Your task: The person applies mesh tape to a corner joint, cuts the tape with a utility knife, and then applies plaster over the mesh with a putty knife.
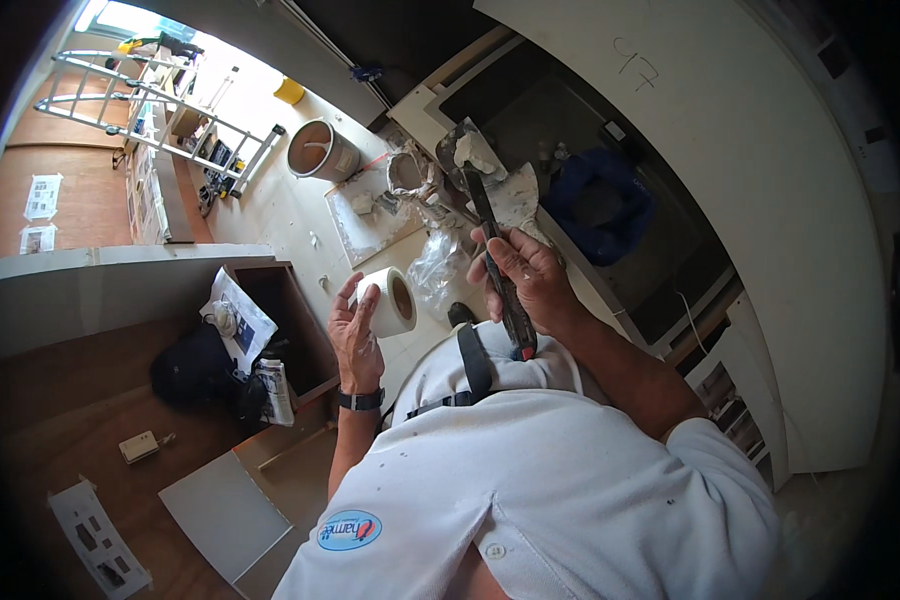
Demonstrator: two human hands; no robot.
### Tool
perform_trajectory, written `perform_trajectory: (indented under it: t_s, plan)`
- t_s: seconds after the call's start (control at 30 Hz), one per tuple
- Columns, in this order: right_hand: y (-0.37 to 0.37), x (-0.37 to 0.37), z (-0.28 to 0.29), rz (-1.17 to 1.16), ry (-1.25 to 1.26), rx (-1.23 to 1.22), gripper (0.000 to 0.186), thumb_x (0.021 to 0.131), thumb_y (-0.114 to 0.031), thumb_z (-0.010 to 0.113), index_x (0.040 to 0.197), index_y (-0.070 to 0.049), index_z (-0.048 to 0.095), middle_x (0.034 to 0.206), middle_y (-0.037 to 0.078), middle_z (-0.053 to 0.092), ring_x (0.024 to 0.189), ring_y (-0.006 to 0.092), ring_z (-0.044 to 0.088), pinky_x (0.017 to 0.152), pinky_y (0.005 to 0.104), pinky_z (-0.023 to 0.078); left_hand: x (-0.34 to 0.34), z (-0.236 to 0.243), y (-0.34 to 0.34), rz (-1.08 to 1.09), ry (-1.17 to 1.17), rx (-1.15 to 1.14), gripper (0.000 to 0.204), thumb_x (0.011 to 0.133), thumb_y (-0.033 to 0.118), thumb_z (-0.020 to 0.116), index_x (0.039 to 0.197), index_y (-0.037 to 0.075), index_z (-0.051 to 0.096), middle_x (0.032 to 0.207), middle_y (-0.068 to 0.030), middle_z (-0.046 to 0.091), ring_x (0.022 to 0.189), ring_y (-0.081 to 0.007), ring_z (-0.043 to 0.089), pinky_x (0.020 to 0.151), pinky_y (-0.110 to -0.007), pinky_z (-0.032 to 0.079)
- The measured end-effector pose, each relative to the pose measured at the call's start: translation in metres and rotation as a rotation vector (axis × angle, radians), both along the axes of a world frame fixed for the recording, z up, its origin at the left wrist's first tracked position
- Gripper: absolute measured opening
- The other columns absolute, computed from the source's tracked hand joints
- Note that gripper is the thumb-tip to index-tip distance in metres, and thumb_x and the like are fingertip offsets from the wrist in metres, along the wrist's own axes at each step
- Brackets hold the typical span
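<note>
My left hand [353, 338] is closed on a roll of white tape [378, 304], its cardboard core turned to the right. My right hand [536, 277] grips a putty knife by its dark handle [487, 215], the blade pointing away from me. A lump of white putty [478, 156] sits on that blade. Part of the handle runs under my fingers, and its lower end with a red spot comes near my shirt. Beyond my hands, a crumpled clear plastic bag [438, 270] lies on the floor beside a putty-smeared board [362, 222].
A bucket [324, 152] stands at the far left of the board, with a ladder [170, 120] behind it. On the right are a blue bag [602, 205] and a large white panel [730, 150]. At left, an open wooden box [305, 335] adjoins a dark bag [195, 368].
</note>
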State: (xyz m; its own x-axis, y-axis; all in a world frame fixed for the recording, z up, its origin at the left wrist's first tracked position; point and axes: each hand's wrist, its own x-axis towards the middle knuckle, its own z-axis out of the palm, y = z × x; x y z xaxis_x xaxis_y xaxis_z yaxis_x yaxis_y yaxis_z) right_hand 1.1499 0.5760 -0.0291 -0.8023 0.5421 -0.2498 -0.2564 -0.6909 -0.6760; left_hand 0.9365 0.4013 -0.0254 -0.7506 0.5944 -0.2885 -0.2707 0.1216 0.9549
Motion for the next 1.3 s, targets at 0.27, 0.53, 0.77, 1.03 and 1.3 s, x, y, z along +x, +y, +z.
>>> perform_trajectory:
  t_s: [0.27,0.53,0.77,1.03,1.3]
  plan:
    - [0.004,0.006,-0.003,0.095,0.101,0.093,0.063,0.100,-0.011,0.059,0.155,0.000,0.031,0.136,0.015,0.060,0.097,0.0159,0.067,0.077,0.0290,0.059,-0.008,0.004,0.003,-0.001,-0.002,-0.011,0.050,0.095,0.015,0.076,0.137,-0.005,0.056,0.118,-0.0127,0.069,0.105,-0.0177,0.068,0.093,-0.029,0.055]
    - [0.003,0.007,0.017,0.117,0.181,0.047,0.092,0.083,-0.001,0.063,0.161,0.001,0.017,0.162,0.018,0.035,0.121,0.0236,0.060,0.099,0.0359,0.057,-0.018,-0.002,0.000,0.017,0.016,-0.004,0.052,0.095,0.016,0.077,0.138,-0.003,0.056,0.114,-0.0107,0.069,0.100,-0.0128,0.066,0.088,-0.026,0.052]
    - [0.006,0.002,0.011,0.099,0.148,0.164,0.086,0.082,-0.002,0.063,0.158,0.001,0.023,0.152,0.018,0.046,0.112,0.0202,0.062,0.091,0.0332,0.060,-0.021,0.001,0.003,-0.025,0.049,-0.012,0.053,0.095,0.015,0.076,0.140,-0.004,0.054,0.119,-0.0127,0.069,0.106,-0.0168,0.067,0.091,-0.029,0.055]
    - [0.002,-0.006,-0.005,0.048,-0.055,-0.083,0.054,0.099,-0.028,0.070,0.140,-0.003,0.045,0.110,0.007,0.065,0.076,0.0091,0.061,0.065,0.0268,0.053,0.022,0.044,0.049,-0.526,0.625,-0.039,0.084,0.080,0.001,0.086,0.153,0.003,0.044,0.118,-0.0118,0.074,0.111,-0.0213,0.070,0.099,-0.036,0.053]
    - [0.016,0.013,-0.007,-0.167,-0.213,0.122,0.069,0.086,-0.031,0.086,0.137,0.000,0.051,0.100,0.008,0.067,0.080,0.0091,0.063,0.062,0.0241,0.052,0.048,0.064,0.092,-0.866,0.810,-0.007,0.062,0.076,0.007,0.089,0.133,0.004,0.064,0.118,-0.0146,0.074,0.113,-0.0283,0.070,0.100,-0.041,0.054]
